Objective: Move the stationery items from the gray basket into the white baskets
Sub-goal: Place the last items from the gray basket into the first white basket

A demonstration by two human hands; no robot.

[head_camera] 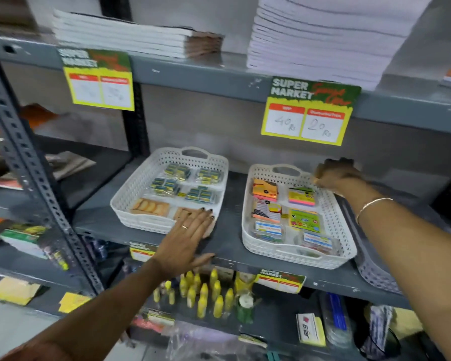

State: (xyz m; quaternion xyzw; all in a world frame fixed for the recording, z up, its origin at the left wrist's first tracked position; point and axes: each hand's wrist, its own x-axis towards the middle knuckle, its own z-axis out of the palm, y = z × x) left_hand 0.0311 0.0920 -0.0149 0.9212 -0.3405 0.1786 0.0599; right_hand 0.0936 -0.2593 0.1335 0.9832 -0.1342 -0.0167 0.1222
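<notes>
Your left hand lies flat with fingers together, stretched over the near right corner of the left white basket, its fingertips covering a tan packet there, while your right hand is curled at the far right rim of the right white basket, fingers bunched as if pinching something too small to tell. The gray basket sits tilted at the shelf's right edge, just beside the right white basket and partly hidden by your right forearm. Sticky-note pads fill the right basket, staple boxes the left, and a price card hangs above.
</notes>
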